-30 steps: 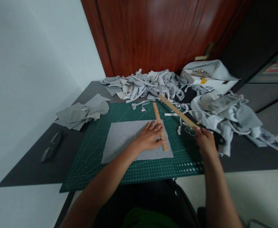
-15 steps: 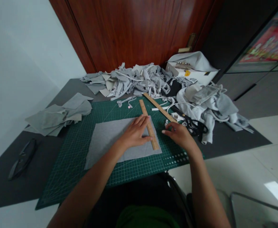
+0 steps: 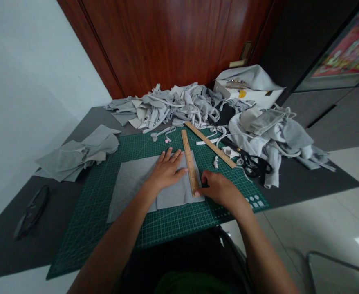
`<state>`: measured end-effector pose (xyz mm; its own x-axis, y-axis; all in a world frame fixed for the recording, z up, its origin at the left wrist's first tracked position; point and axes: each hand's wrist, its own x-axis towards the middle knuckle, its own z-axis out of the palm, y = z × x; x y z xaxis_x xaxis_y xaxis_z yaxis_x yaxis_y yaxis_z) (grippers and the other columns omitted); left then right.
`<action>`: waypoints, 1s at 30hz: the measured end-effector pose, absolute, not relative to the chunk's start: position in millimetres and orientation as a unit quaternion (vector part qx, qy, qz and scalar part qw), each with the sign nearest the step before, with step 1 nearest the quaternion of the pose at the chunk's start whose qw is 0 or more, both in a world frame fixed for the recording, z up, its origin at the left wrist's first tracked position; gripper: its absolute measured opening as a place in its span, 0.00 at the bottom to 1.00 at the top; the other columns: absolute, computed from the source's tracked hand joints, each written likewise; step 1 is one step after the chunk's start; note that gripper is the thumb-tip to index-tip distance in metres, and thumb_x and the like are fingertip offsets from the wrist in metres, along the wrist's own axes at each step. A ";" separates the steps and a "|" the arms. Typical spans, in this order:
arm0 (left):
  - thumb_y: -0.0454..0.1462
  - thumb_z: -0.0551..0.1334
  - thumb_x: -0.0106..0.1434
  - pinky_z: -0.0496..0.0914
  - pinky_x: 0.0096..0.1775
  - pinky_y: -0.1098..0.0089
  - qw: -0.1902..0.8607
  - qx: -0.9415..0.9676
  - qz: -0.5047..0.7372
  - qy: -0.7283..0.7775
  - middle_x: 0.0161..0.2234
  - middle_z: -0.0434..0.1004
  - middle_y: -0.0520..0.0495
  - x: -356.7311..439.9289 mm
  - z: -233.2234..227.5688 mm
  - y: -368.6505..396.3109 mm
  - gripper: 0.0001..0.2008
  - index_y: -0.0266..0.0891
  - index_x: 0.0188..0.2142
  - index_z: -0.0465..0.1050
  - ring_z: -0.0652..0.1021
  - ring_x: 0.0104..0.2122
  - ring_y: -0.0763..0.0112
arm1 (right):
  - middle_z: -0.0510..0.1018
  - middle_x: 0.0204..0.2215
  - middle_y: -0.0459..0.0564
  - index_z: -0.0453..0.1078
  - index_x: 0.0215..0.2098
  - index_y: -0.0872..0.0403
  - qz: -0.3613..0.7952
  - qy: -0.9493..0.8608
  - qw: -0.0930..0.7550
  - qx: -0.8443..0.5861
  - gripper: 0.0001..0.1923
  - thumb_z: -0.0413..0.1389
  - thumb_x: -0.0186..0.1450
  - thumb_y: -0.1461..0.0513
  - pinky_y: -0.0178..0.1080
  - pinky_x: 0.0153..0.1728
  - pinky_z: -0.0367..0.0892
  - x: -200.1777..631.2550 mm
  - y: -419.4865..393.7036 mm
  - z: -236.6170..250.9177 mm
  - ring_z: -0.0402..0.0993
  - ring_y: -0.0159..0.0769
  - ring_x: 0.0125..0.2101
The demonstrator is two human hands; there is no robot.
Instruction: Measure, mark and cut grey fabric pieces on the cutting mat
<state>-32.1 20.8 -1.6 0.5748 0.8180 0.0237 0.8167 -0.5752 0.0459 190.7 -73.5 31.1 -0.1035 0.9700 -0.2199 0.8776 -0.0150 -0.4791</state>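
Note:
A piece of light grey cloth [image 3: 130,179] lies flat on the green cutting mat [image 3: 90,228]. Across the cloth's right side runs a wooden ruler [image 3: 189,161]. My left hand [image 3: 167,169] is spread flat on the cloth, left of the ruler, its thumb tip at the ruler's edge. At the near end of the ruler is my right hand [image 3: 218,188], fingers curled and thumb on that end. Its other fingertips are partly hidden. A second wooden ruler [image 3: 212,145] lies slanted on the mat, beyond my right hand.
Black scissors [image 3: 253,163] lie to the right, beside a heap of grey cloth [image 3: 277,134]. More grey scraps [image 3: 179,102] pile up along the back by a white box [image 3: 250,96]. Cloth pieces [image 3: 78,153] and a dark pouch-like item [image 3: 32,212] are at left.
My left hand has slid left off the ruler onto the cloth. My right hand has moved left and nearer, reaching the ruler's near end. The ruler has turned slightly, its near end shifting left.

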 end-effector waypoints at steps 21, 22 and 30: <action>0.71 0.66 0.53 0.43 0.73 0.44 0.084 0.929 0.042 0.359 0.75 0.54 0.37 -22.5 8.4 9.1 0.60 0.39 0.73 0.56 0.46 0.76 0.42 | 0.83 0.56 0.57 0.64 0.70 0.50 0.265 -0.764 0.141 -0.571 0.28 0.58 0.73 0.56 0.44 0.52 0.71 216.6 -72.2 31.8 0.80 0.49 0.55; 0.71 0.67 0.53 0.44 0.74 0.45 0.082 0.929 0.044 0.359 0.75 0.55 0.37 -22.4 8.4 8.9 0.60 0.38 0.73 0.56 0.46 0.76 0.42 | 0.83 0.57 0.56 0.67 0.69 0.50 0.240 -0.772 0.146 -0.570 0.24 0.55 0.75 0.58 0.44 0.53 0.70 214.6 -69.6 29.1 0.80 0.49 0.55; 0.71 0.66 0.53 0.46 0.74 0.47 0.069 0.928 0.039 0.364 0.73 0.60 0.36 -19.3 13.0 0.1 0.58 0.38 0.71 0.59 0.54 0.75 0.43 | 0.87 0.50 0.54 0.77 0.62 0.46 0.171 -0.766 0.120 -0.608 0.21 0.49 0.77 0.61 0.43 0.48 0.74 205.3 -62.3 26.0 0.85 0.48 0.49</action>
<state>-19.3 0.1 13.0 0.7326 0.6803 0.0230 0.6695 -0.7263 0.1557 205.3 -62.3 26.0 -0.2318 0.9725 -0.0234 0.8903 0.2024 -0.4079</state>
